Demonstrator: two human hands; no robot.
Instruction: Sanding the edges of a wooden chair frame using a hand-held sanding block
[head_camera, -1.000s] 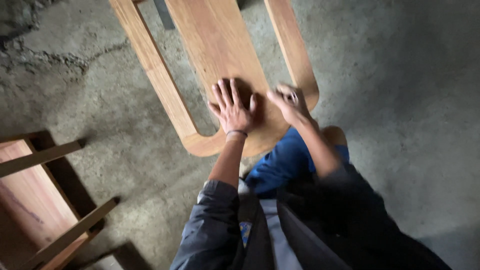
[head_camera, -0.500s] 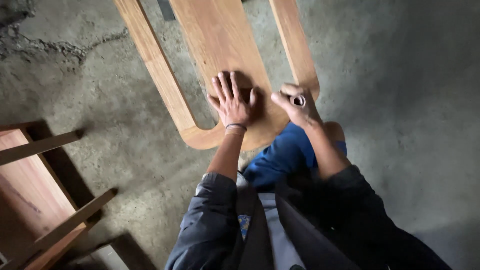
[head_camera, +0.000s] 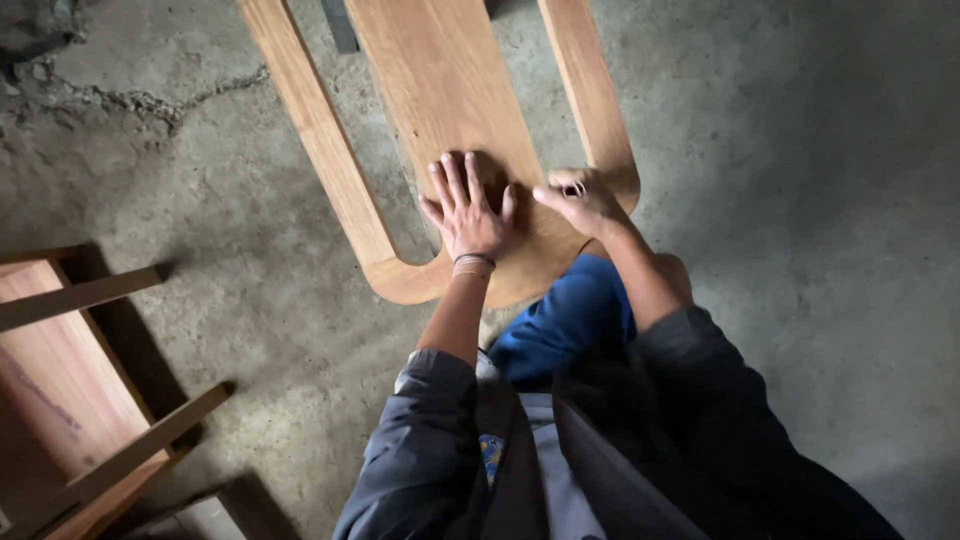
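Fingers of the right hand (head_camera: 580, 200) have dropped back onto the wooden chair piece (head_camera: 450, 90) on the concrete floor (head_camera: 800, 200), pinching a small roll; left hand (head_camera: 468, 215) stays flat, splayed beside.

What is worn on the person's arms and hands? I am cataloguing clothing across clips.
Both arms wear dark grey-blue jacket sleeves pushed up, forearms bare. The left hand is ungloved, with a thin dark band and a paler one at the wrist. The right hand is also ungloved; a small ring-like thing shows at its fingers.
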